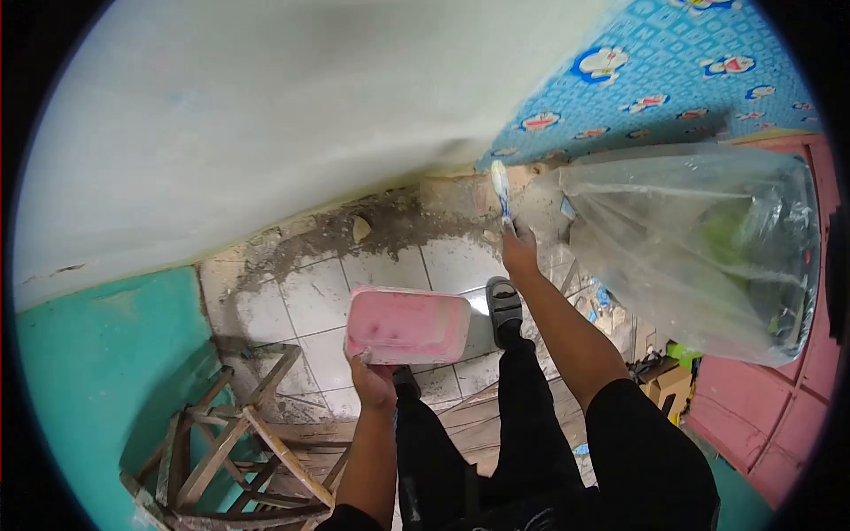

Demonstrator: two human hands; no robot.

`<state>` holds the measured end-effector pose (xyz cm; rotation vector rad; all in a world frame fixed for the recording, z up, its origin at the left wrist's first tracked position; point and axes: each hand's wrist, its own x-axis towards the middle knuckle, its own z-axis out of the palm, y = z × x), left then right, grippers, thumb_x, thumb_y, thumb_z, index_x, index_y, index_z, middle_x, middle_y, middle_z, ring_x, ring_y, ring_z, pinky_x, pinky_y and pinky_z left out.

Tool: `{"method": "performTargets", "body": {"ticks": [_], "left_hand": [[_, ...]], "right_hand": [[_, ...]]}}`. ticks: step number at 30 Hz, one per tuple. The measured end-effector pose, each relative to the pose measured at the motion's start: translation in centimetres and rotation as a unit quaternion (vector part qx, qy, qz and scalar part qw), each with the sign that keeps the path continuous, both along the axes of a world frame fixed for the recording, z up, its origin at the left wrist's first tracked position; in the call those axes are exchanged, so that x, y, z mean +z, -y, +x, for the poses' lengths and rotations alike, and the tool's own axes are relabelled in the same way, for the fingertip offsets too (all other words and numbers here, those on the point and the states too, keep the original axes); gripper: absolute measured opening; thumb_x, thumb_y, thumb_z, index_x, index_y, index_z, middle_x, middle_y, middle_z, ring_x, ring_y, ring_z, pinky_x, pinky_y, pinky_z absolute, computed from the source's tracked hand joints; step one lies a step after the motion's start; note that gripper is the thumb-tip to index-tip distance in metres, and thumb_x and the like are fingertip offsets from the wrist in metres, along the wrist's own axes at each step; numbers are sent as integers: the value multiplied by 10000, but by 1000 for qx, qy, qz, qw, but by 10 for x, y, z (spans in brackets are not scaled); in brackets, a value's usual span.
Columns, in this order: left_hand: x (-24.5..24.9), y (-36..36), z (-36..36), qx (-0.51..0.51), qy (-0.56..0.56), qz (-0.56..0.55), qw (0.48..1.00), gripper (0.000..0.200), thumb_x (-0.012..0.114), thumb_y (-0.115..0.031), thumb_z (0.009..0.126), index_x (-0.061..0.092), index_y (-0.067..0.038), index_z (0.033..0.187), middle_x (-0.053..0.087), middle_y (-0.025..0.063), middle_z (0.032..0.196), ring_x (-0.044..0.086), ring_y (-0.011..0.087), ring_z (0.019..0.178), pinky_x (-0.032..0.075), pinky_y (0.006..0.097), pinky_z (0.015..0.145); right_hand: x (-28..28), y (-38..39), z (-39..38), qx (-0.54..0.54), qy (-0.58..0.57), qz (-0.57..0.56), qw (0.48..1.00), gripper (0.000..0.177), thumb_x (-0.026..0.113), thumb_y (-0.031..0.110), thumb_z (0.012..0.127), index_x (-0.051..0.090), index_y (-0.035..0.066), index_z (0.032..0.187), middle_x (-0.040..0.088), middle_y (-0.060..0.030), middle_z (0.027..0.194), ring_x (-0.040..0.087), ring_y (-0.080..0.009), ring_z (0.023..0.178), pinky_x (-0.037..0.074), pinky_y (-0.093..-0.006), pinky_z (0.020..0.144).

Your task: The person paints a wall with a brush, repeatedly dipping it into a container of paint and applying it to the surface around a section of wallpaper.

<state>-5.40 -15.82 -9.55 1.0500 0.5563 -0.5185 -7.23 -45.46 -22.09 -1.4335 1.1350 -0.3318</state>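
Observation:
My left hand (373, 380) grips the near left corner of a pink rectangular plastic tub (394, 323), its thumb over the rim. The tub is held level above the tiled floor, with pale smears along its edges. In my right hand (520, 246), stretched out forward, is a paintbrush (500, 183) with a blue and white handle. Its whitish head points away from me and overlaps the foot of the wall near the blue patterned wallpaper (602, 88). My fingers are closed round the lower end of the handle.
The white wall (266, 115) rises ahead, with dirt and rubble (372, 221) along its base. A wooden frame (230, 451) stands at lower left beside a green wall (106, 363). On the right are a large clear plastic sheet (673, 230) and a cardboard box (668, 389).

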Motion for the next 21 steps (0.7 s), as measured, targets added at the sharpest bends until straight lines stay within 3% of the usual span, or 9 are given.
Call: {"method": "performTargets", "body": {"ticks": [3,5,8,12,14,15,18,20,21], "left_hand": [[-34,-23,1,-10,4,-9,1000,479,464,-213,823,359,-111,1279,508,95,1159,586,221,917,518,326,695],[-69,-52,-5,-29,21,2,999,480,470,-206,824,355,-121,1282,509,90,1154,581,214,949,518,330,735],[-89,-52,-8,25,-11,1,1000,483,468,-206,826,345,-113,1283,508,89,1153,579,211,951,517,326,729],[-131,-57,-22,56,-25,4,998,477,458,-216,833,337,-114,1283,500,90,1169,570,221,982,518,338,731],[-140,-52,-25,62,-31,3,998,481,455,-223,834,333,-116,1287,494,91,1182,563,229,1006,520,348,751],[-144,-49,-27,65,-35,1,997,483,454,-226,835,331,-117,1289,490,91,1189,560,233,1018,521,352,762],[-157,-42,-29,62,-46,-23,997,510,469,-218,824,312,-108,1297,479,100,1201,552,247,1042,519,371,802],[-150,-33,-25,46,-38,-3,998,530,483,-200,813,299,-99,1300,474,107,1203,547,250,1052,514,380,826],[-146,-30,-22,37,-33,8,999,540,490,-191,808,292,-95,1301,472,111,1205,545,251,1057,511,385,837]], "right_hand": [[-23,-13,7,24,-21,-94,995,175,485,134,890,540,-31,907,529,-144,725,496,-189,697,414,-342,671],[-47,-12,17,66,-36,-153,985,170,471,124,889,523,-31,936,538,-159,764,515,-218,728,413,-354,686],[-64,4,41,81,-6,-246,966,169,450,112,890,484,-28,978,552,-183,818,546,-288,775,413,-381,699],[-64,33,87,38,72,-340,937,320,455,131,891,465,-56,1151,578,-204,955,556,-303,926,415,-368,822],[-84,51,107,35,81,-309,947,300,462,116,893,478,-26,1158,542,-132,891,507,-217,823,387,-311,721],[-103,59,113,46,77,-264,960,249,466,101,897,493,10,1128,501,-56,789,460,-135,684,361,-257,590],[-163,70,101,56,-17,-168,984,268,501,95,873,552,69,1134,484,14,643,425,-62,509,343,-219,428],[-165,66,89,62,-119,-74,988,291,513,108,862,573,70,1144,493,9,638,423,-61,505,342,-223,423],[-151,57,86,29,-110,-98,989,432,517,173,801,552,-7,1192,624,-209,1062,590,-266,980,430,-322,858]]}}
